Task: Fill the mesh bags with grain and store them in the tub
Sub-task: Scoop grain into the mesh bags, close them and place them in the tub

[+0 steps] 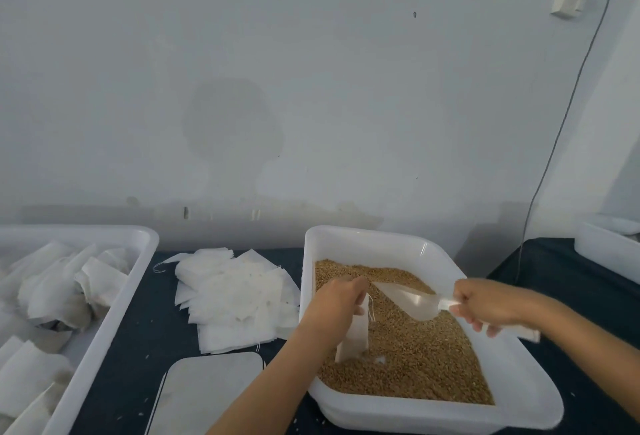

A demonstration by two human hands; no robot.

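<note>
Over the grain tray (519, 365) toward the table's right edge, left hand (337, 299) pinching a mesh bag (353, 337) upright by its mouth, right hand (485, 303) closed round a clear scoop (412, 299) tilted toward it, so spills drop back onto grain (422, 355); filled bags waiting in the tub (114, 303) at the left edge.

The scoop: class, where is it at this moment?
In the head view the clear scoop is held in the right hand, over the grain in the right-hand tub, its mouth pointing at the bag in the left hand.
</note>
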